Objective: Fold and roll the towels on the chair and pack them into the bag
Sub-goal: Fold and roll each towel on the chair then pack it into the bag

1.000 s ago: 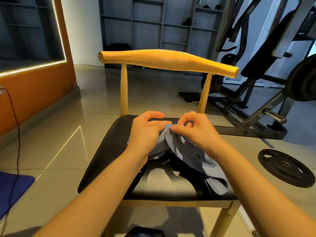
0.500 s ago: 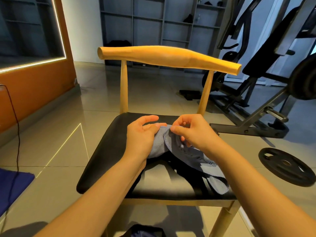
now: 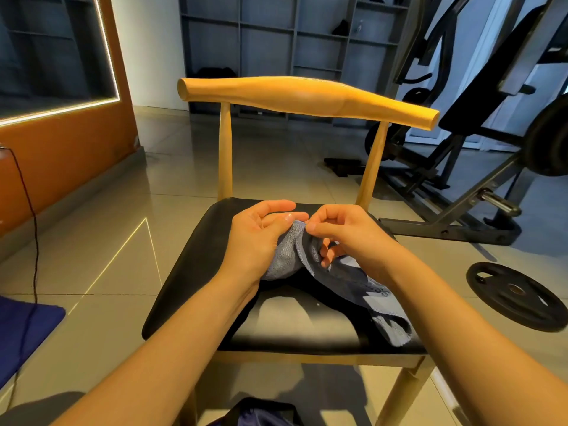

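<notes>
A grey towel with a dark band lies bunched on the black seat of a wooden chair. Its far end is lifted off the seat. My left hand pinches that raised end between thumb and fingers. My right hand pinches the same end right beside it, fingers curled into the cloth. The towel's other end trails toward the seat's front right corner. A dark bag shows partly at the bottom edge, below the chair's front rail.
A black weight plate lies on the tiled floor to the right. Gym machines stand behind it. A blue mat and a hanging black cable are at the left, by an orange wall.
Both hands have stayed together at the towel's raised end, shifting their pinch along its edge. The cloth has gathered closer under the hands.
</notes>
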